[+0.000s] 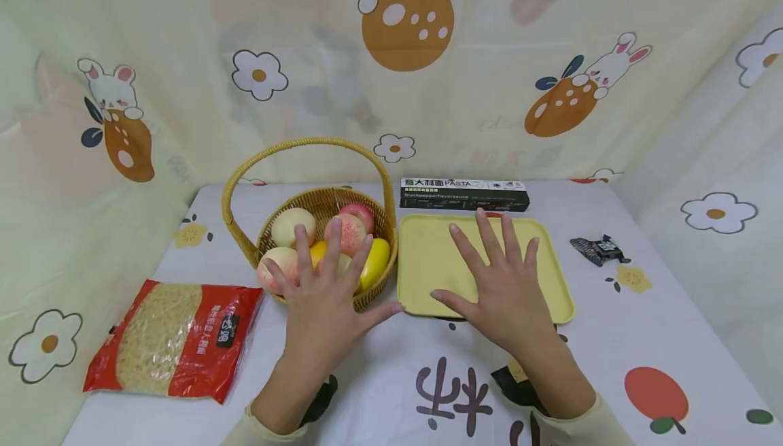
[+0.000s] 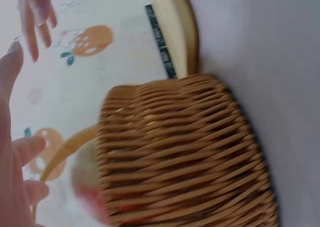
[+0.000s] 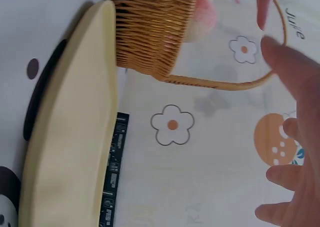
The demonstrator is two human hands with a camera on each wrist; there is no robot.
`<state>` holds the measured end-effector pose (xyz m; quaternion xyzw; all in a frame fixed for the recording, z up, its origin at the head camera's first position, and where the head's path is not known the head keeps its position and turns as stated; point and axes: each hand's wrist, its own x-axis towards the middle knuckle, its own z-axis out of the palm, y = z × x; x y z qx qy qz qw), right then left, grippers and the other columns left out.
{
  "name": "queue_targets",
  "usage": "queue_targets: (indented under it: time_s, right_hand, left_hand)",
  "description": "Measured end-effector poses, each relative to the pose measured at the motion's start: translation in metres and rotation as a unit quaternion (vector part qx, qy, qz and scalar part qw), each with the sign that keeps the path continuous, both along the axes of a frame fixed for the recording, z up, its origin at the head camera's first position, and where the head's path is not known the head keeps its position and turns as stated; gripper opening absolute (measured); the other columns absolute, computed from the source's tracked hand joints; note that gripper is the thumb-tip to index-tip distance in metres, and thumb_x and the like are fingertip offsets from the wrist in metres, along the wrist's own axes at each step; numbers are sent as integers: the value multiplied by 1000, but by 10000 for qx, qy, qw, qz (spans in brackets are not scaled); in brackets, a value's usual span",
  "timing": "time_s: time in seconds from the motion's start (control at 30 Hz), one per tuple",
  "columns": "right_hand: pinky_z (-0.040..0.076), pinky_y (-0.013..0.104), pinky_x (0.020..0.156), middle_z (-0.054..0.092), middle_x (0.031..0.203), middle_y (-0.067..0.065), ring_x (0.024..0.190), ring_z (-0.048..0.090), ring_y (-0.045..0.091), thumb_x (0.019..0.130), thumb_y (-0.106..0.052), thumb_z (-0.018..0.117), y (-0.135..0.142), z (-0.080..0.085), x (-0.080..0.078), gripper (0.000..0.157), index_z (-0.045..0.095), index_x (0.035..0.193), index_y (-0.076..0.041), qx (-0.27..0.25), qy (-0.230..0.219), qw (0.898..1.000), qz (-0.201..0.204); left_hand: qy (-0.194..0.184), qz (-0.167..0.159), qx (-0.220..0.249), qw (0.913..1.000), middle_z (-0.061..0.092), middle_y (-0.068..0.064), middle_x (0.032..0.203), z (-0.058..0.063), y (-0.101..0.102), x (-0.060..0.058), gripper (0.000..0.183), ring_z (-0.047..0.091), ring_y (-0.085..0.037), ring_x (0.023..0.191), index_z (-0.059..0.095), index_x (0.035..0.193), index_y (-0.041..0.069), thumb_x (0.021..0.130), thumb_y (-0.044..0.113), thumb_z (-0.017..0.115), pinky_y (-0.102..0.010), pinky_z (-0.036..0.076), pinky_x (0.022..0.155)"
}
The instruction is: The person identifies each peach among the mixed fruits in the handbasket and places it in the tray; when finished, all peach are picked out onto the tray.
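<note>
Both hands hover with fingers spread, holding nothing. In the head view my left hand [image 1: 324, 310] is in front of a wicker basket [image 1: 315, 198] with a tall arched handle. Peaches [image 1: 293, 227], a yellow fruit [image 1: 376, 264] and other fruit fill it, partly hidden by the fingers. My right hand [image 1: 504, 289] is over the front part of a pale yellow tray [image 1: 422, 262]. The left wrist view shows the basket's woven side [image 2: 185, 152] close by, with the left hand [image 2: 15, 152] at the edge. The right wrist view has the tray [image 3: 70, 127] below the right hand [image 3: 300, 137].
A red bag of pasta [image 1: 177, 340] lies left of the basket. Behind the tray sits a black and white pasta box [image 1: 465, 194]. A small dark packet [image 1: 599, 250] lies to the tray's right. A patterned curtain [image 1: 306, 99] hangs behind the table.
</note>
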<state>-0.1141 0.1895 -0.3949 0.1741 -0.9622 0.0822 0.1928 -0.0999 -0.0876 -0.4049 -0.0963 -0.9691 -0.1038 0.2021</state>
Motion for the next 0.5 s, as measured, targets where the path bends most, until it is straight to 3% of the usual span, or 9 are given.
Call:
queue_targets:
  time_s: [0.1, 0.17, 0.23, 0.33, 0.4, 0.5]
  right_hand:
    - [31, 81, 116, 26, 175, 17, 160, 25, 45, 90, -65, 68, 3, 5, 4, 91, 38, 165, -24, -279, 245, 9992, 144]
    - [43, 72, 113, 40, 168, 19, 151, 41, 44, 89, -54, 75, 5, 7, 7, 85, 46, 160, -18, -542, 504, 9969, 249]
    - [53, 63, 106, 56, 154, 20, 137, 55, 42, 84, -42, 82, 7, 9, 11, 78, 57, 151, -11, -800, 792, 9930, 349]
    - [62, 53, 86, 72, 121, 18, 111, 68, 36, 82, -34, 83, 13, 11, 15, 57, 70, 129, -4, -1042, 1222, 9863, 379]
    - [62, 46, 70, 73, 97, 15, 90, 68, 30, 83, -30, 82, 18, 11, 17, 40, 74, 110, -2, -1138, 1447, 9823, 354]
    - [49, 31, 51, 61, 71, 6, 65, 55, 17, 83, -23, 81, 26, 9, 19, 22, 69, 84, -4, -1277, 1605, 9785, 226]
  left_hand:
    - [248, -18, 316, 9992, 25, -7, 177, 10, -5, 2, 91, 1, -47, 164, 50, 157, 35, 80, 79, 70, -92, 1, 113]
    - [616, -97, 512, 9967, 41, -11, 168, 15, -10, 5, 74, 14, -46, 162, 62, 146, 27, 85, 66, 75, -88, 12, 116]
    - [1053, -205, 745, 9914, 55, -14, 154, 18, -16, 8, 56, 30, -45, 154, 70, 133, 19, 88, 51, 77, -80, 27, 114]
    - [1601, -333, 1154, 9798, 67, -16, 126, 21, -26, 12, 36, 50, -41, 129, 74, 113, 8, 90, 35, 74, -62, 44, 99]
    - [1831, -343, 1444, 9718, 68, -15, 108, 23, -32, 13, 27, 54, -38, 110, 73, 100, 5, 90, 30, 73, -52, 46, 88]
    - [1989, -299, 1748, 9638, 62, -11, 89, 23, -40, 13, 22, 52, -32, 91, 66, 87, 6, 89, 26, 74, -42, 45, 74]
